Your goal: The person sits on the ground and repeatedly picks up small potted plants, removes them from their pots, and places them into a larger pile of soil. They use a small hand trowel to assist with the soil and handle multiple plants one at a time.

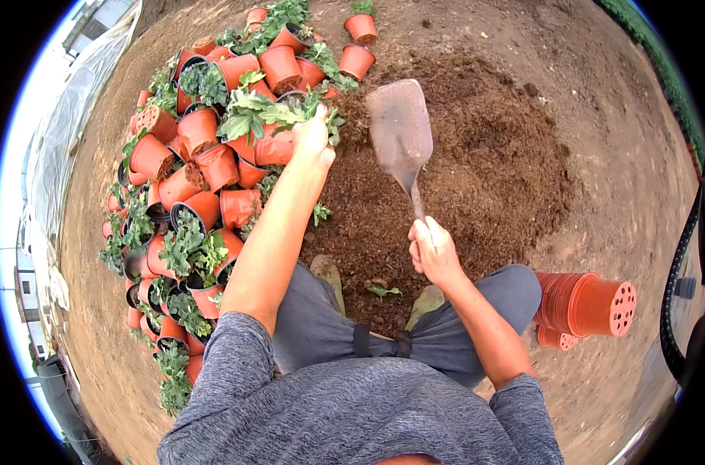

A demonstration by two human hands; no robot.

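My right hand (434, 249) is wrapped round the handle of a hand shovel (401, 124). Its broad, worn metal blade points away from me, above a mound of brown soil (476, 174). Out at the far left, my left hand (312, 139) is closed on a green leafy plant (252, 112), among a heap of tipped orange pots. An orange pot (273, 146) lies right beside that hand; whether the plant grows in it is hidden.
Piled pots (217, 167) with leafy plants cover the ground on my left. A stack of orange pots (600, 304) lies on its side at my right. Two pots stand apart at the back, one being a small potted plant (360, 28). My shoes (328, 279) touch the soil.
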